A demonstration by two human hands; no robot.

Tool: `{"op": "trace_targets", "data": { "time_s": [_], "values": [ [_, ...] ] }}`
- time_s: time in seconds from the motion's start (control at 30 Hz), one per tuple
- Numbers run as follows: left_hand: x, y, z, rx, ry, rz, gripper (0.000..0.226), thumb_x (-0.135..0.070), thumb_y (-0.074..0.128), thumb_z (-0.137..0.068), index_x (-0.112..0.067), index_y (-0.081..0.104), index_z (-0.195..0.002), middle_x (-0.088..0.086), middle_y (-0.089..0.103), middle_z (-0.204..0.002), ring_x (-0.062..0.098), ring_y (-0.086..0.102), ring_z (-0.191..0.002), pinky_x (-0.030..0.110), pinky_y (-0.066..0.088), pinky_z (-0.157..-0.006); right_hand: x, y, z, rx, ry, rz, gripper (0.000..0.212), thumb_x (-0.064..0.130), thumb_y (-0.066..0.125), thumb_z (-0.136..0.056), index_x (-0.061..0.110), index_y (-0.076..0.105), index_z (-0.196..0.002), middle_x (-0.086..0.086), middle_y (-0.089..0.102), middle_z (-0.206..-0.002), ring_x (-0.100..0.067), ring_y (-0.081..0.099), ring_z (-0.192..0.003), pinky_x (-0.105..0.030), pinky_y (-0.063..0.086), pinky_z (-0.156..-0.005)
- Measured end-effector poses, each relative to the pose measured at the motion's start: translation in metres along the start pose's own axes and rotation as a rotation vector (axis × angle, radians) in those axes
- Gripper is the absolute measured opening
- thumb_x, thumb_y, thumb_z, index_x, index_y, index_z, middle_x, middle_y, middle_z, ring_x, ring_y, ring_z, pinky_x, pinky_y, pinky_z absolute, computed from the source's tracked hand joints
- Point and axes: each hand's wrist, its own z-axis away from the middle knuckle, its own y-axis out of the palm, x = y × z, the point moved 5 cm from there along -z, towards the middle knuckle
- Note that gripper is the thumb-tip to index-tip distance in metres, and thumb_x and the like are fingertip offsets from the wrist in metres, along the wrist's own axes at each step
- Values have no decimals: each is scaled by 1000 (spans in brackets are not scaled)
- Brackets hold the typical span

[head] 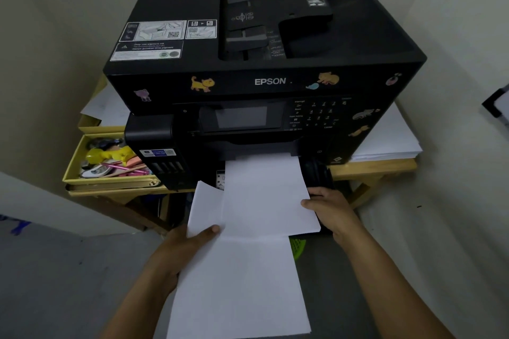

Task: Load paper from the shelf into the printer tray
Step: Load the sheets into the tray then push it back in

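A black Epson printer [264, 44] with cat stickers stands on a wooden table. Its black tray [316, 173] is pulled out at the front, and a white paper stack [264, 195] lies in it, its far end under the printer. My right hand [330, 209] rests on the right edge of that stack, by the tray's right side. My left hand [190, 242] grips a second sheaf of white paper [237, 289] by its left edge, thumb on top, held lower and nearer to me. The held sheaf overlaps the near end of the tray stack.
A yellow box [82, 173] of pens and small items sits left of the printer. Loose white sheets [391, 140] are piled on the table [371, 168] to the right, more at the left rear. Something green [298, 248] lies on the grey floor under the paper.
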Motion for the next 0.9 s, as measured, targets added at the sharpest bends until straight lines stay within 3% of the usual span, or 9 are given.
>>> {"op": "trace_targets", "data": {
  "time_s": [0.23, 0.37, 0.6, 0.77, 0.9],
  "values": [
    [-3, -1, -10, -15, 0, -18, 67, -38, 96, -59, -11, 72, -115, 14, 81, -99, 37, 79, -87, 58, 62, -84, -1, -1, -4, -15, -7, -31, 35, 3, 72, -95, 12, 70, -129, -5, 79, -107, -19, 77, -94, -25, 58, -69],
    [-8, 3, -16, -31, 28, -17, 60, -34, 96, -66, -10, 73, -114, 14, 81, -98, 37, 79, -87, 59, 62, -85, 1, -1, -9, -32, -9, -58, 32, 3, 71, -96, 13, 71, -127, -4, 79, -107, -19, 77, -94, -26, 59, -70],
    [-4, 4, -24, -45, 26, 12, 80, -49, 99, -44, -13, 74, -111, 14, 81, -99, 39, 78, -88, 59, 61, -85, 1, -2, -18, -64, 9, -76, 27, 2, 72, -95, 15, 73, -119, -5, 79, -106, -22, 76, -97, -31, 59, -76],
    [-1, 5, -20, -32, 29, 62, 72, -42, 97, -53, -14, 72, -115, 15, 81, -100, 39, 78, -89, 60, 61, -85, -7, 1, -17, -114, -2, -121, 24, 3, 71, -96, 17, 73, -116, -3, 78, -107, -23, 75, -99, -39, 62, -88],
    [0, 3, -13, -17, 48, 64, 68, -39, 96, -60, -13, 71, -118, 16, 81, -103, 39, 78, -91, 61, 61, -86, -8, 2, -20, -143, -2, -146, 26, 1, 71, -95, 14, 73, -118, -3, 78, -105, -20, 74, -96, -30, 58, -77]
  ]
}}
